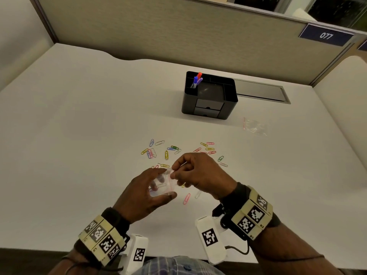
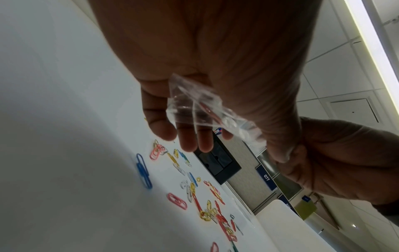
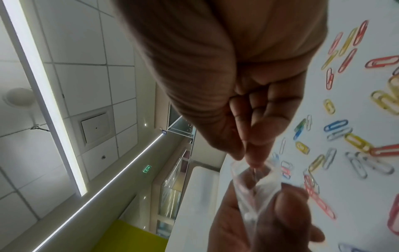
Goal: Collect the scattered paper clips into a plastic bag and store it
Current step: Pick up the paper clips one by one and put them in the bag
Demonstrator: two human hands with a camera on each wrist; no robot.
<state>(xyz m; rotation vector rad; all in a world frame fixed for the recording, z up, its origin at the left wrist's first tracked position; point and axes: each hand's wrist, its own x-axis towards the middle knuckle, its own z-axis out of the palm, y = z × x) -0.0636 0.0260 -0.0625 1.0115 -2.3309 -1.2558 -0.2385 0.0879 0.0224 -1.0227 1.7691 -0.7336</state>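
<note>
- Desk [image 1: 79, 120]: we log a pale top inside grey cubicle walls; black organiser [image 1: 209, 96] at the back.
- Plastic bag [image 1: 161, 184]: held above the desk; left hand [image 1: 143, 195] grip curled round it.
- Right hand [image 1: 200, 171]: grip pinching at the bag's mouth.
- Paper clips [image 1: 174, 150]: we count many, scattered just beyond both hands.
- Spare bag [image 1: 255, 126]: right of the organiser.

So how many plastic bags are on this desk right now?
2. One plastic bag is held in the left hand, the right hand pinching at its mouth. A second bag lies flat right of the black organizer. Others could be hidden inside it.
</note>
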